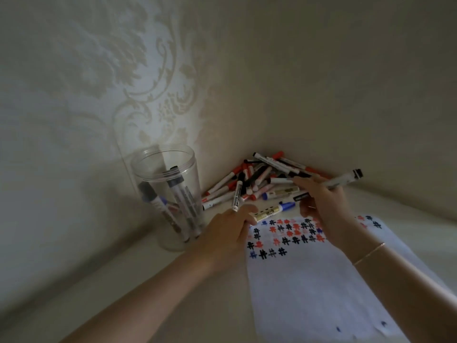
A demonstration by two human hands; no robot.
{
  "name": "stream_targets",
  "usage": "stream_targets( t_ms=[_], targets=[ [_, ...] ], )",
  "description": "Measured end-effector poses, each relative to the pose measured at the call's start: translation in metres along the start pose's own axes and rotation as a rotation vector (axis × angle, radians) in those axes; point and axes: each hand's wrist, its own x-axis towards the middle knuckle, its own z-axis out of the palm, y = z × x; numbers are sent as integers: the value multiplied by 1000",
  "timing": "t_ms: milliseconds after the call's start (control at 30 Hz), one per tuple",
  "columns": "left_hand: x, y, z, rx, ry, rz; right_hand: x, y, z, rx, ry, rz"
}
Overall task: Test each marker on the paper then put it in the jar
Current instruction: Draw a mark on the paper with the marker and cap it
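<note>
A clear plastic jar (164,194) stands at the left by the wall with several markers inside. A heap of red, black and blue markers (259,179) lies in the corner behind the paper (309,280), which carries rows of red, black and blue hash marks at its far end. My left hand (230,229) rests at the paper's far left corner, its fingers closed around a white marker with a black cap (237,193) that points up. A gold marker with a blue cap (272,210) lies at its fingertips. My right hand (321,201) hovers over the heap's near edge and grips a grey marker with a black cap (346,179).
Two walls meet just behind the heap, the left one with a floral pattern. The pale tabletop (148,280) runs from the jar toward me. A thin bracelet (368,253) sits on my right wrist.
</note>
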Motion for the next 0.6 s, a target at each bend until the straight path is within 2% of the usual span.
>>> stream_targets(
  t_ms=[100, 200, 333, 467, 600],
  targets=[
    [-7, -10, 13, 112, 22, 3, -5, 15, -16, -15, 2, 101],
    [-9, -10, 17, 208, 72, 144, -11, 28, -22, -74, -34, 150],
    [-14, 2, 22, 204, -74, 307, -20, 45, -20, -210, 109, 64],
    [-15, 4, 25, 293, -178, 260, -23, 55, -14, -367, 224, -15],
    [-15, 5, 25, 344, -202, 246, -24, 58, -14, -447, 235, -23]
  ],
)
